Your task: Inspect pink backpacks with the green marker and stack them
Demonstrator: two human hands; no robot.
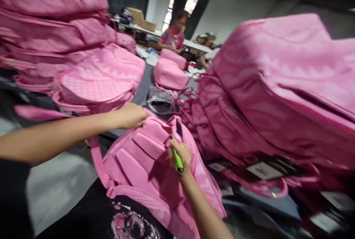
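A pink backpack leans against my lap with its padded back panel and shoulder straps facing me. My left hand is closed on its upper left edge, fingers curled over the fabric. In my right hand is a slim green-and-black pen-shaped tool, its dark tip pointing up toward the top of the bag. The exact kind of tool cannot be made out. The tip is close to the fabric near the top seam, but whether it touches I cannot tell.
Stacked pink backpacks rise at the left and right. Tags hang from the right pile. Beyond my bag lie a clear plastic bag and a smaller pink bag. Another person works at the back.
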